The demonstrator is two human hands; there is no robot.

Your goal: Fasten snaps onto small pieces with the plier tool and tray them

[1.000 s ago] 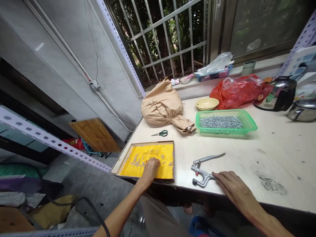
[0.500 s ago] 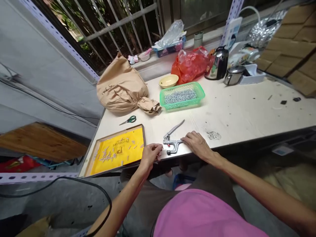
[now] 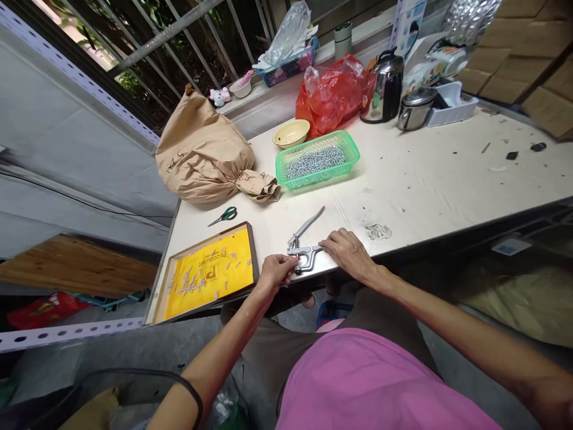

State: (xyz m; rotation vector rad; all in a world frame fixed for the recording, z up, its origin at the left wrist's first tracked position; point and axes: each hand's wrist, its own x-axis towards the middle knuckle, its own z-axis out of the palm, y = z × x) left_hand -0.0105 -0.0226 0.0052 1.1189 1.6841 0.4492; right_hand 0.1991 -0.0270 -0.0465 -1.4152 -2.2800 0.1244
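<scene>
– Pliers [image 3: 304, 251], where are they?
– At the near edge of the tabletop [image 3: 425, 179], just beside the tray [image 3: 213, 239] with the yellow sheet.
– What are the hands doing?
– The right hand [image 3: 347, 254] lies on the low handle, fingers flat and open, holding it down. The left hand [image 3: 275, 272] has its fingers pinched shut at the pliers' head. I cannot tell if a little metal bit is between them.
– How to do it well?
– Maybe press the handle firm so the pliers cannot slide off the edge, set the bit straight in the head, and pull fingertips away before any squeeze.
</scene>
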